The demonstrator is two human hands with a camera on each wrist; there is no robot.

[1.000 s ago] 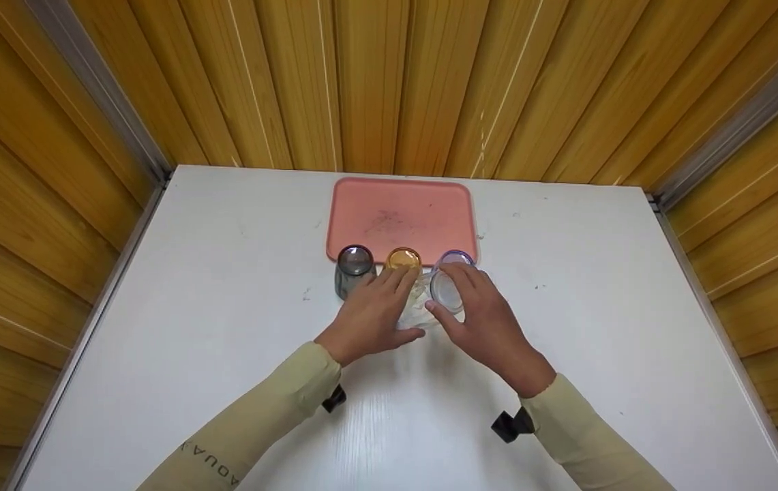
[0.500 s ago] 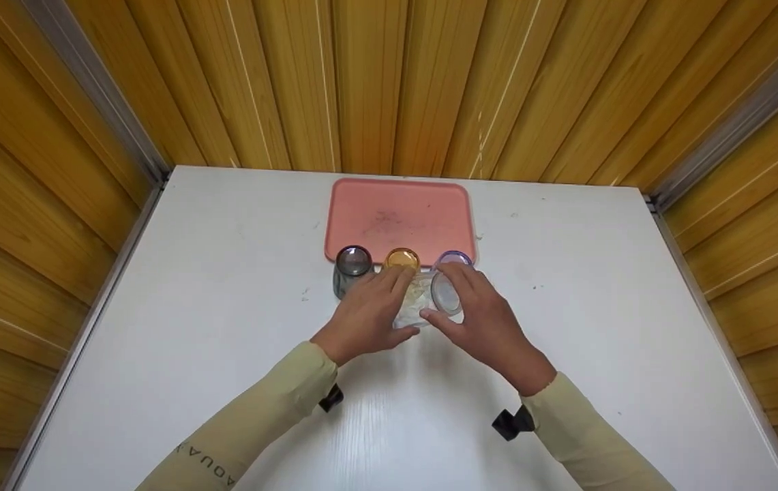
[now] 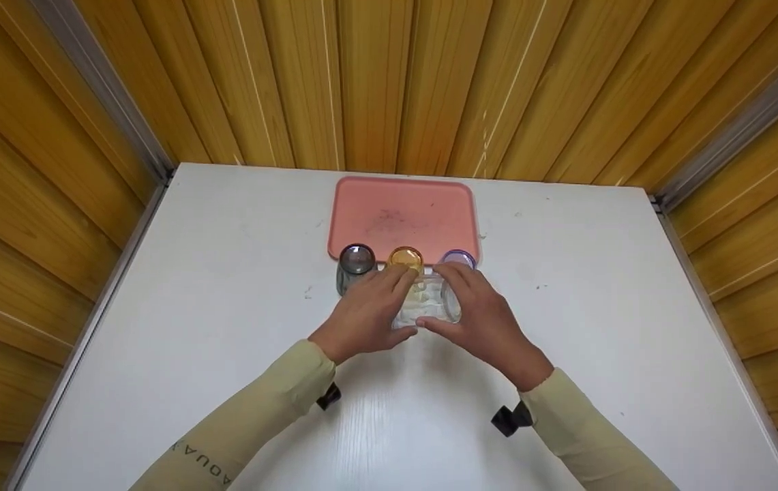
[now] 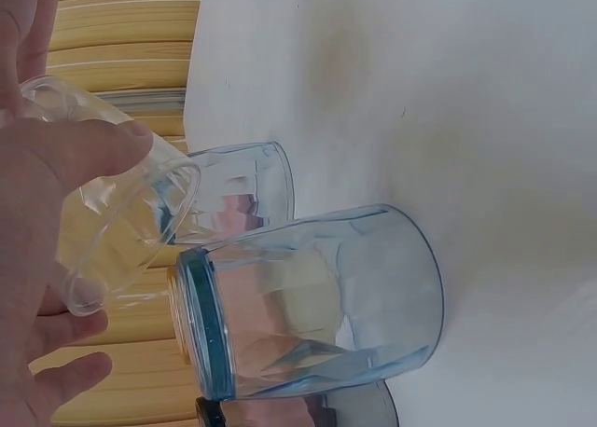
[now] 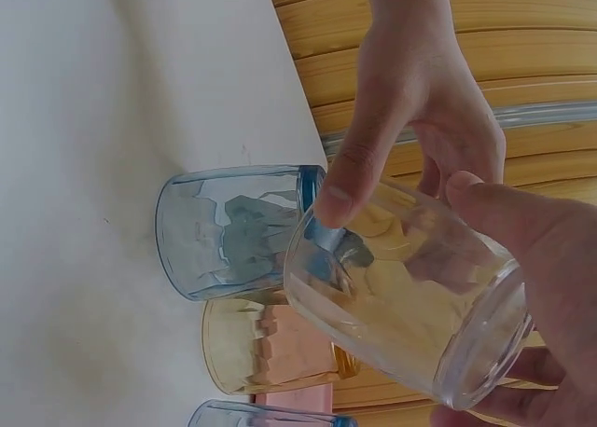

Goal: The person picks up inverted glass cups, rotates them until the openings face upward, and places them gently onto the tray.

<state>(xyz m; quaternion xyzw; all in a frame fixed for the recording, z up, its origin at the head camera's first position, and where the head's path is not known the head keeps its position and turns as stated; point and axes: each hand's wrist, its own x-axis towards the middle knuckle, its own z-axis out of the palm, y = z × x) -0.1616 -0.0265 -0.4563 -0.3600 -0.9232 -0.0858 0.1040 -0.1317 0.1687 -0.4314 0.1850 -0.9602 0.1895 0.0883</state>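
Both hands hold a clear drinking glass (image 3: 424, 307) lying sideways between them, above the table. My left hand (image 3: 367, 315) grips the rim end, its thumb on the glass in the right wrist view. The right hand (image 3: 489, 327) curls round the thick base end (image 5: 485, 338). Just beyond the hands, three tinted glasses stand in a row, thick ends up: a dark grey one (image 3: 356, 260), an amber one (image 3: 405, 257) and a bluish-purple one (image 3: 459, 256). Fingers partly hide them in the head view.
A pink tray (image 3: 402, 211) lies behind the tinted glasses, its front edge close to them. The white table (image 3: 238, 273) extends to both sides and towards me. Wood-look panels (image 3: 375, 82) enclose its back and sides.
The clear glass has tipped in the hands: its base faced up towards the head camera and now points to the right hand. Right thumb shifted slightly left; tinted glasses stayed put.
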